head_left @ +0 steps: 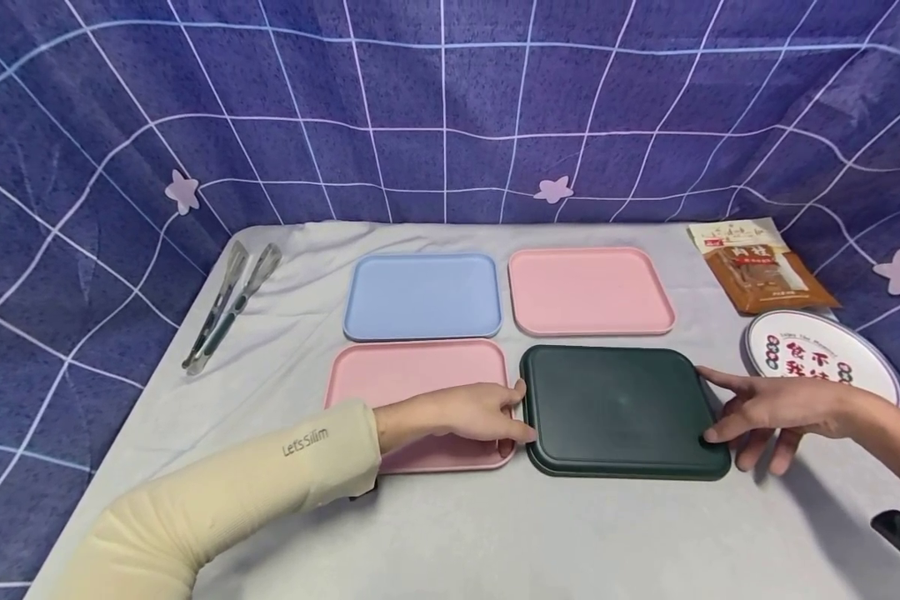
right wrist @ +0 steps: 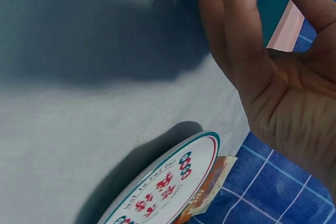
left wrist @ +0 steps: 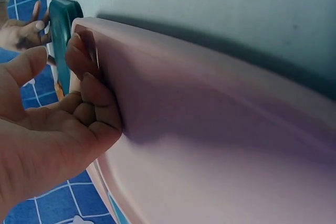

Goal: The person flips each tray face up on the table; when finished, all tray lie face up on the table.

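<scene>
A dark green tray (head_left: 621, 412) lies flat on the white cloth, with a smooth, slightly raised face up. At its left edge is my left hand (head_left: 474, 413), two fingertips spread along the rim. In the left wrist view, the other fingers (left wrist: 97, 90) bend loosely over the corner of a pink tray (left wrist: 226, 129), and the thumb stretches out. My right hand (head_left: 783, 408) touches the green tray's right edge with spread fingertips, while its other fingers hang beside it. Palm and fingers show in the right wrist view; the contact is mostly out of frame.
A blue tray (head_left: 423, 297) and another pink tray (head_left: 591, 291) lie behind. Tongs (head_left: 232, 308) rest at the far left. A white plate (head_left: 795, 333) with red lettering and a brown food packet (head_left: 761, 271) are at the right. A blue grid-patterned curtain (head_left: 450, 100) hangs behind.
</scene>
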Action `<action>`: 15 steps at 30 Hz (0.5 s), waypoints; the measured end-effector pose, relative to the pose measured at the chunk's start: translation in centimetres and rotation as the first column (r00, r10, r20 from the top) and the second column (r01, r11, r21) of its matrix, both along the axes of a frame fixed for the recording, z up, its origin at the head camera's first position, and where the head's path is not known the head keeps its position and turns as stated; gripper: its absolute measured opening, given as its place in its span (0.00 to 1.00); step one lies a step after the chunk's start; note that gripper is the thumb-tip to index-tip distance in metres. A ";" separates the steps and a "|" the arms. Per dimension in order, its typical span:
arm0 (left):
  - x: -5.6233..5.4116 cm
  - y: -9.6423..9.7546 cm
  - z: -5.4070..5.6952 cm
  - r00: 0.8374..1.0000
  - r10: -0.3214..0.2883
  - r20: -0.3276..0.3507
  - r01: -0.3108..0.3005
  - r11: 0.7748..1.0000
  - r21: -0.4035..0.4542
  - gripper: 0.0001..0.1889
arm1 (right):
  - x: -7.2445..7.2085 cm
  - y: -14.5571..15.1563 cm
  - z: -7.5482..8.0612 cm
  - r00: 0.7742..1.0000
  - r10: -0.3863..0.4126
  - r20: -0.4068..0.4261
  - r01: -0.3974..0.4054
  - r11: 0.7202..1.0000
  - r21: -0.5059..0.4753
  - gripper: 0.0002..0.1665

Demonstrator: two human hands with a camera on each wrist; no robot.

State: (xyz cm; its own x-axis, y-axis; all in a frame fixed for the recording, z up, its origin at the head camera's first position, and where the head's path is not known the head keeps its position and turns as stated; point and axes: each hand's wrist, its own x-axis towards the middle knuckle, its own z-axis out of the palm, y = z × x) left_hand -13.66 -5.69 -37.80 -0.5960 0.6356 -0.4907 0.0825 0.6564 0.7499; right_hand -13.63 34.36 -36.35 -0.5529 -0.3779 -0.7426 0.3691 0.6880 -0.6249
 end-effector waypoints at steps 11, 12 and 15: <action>0.4 -0.7 1.2 0.982 0.045 0.182 -0.071 0.987 0.143 0.53 | 0.2 0.5 -0.6 0.999 -0.039 0.026 0.040 0.999 -0.023 0.67; 0.4 -0.7 1.6 0.984 0.036 0.172 -0.063 0.986 0.155 0.54 | 0.2 0.6 -0.6 0.999 -0.037 0.021 0.038 0.999 -0.029 0.66; 0.4 -0.4 2.7 0.992 0.010 0.127 -0.033 0.983 0.179 0.55 | 0.1 0.8 -0.6 1.000 -0.028 0.009 0.028 0.998 -0.055 0.66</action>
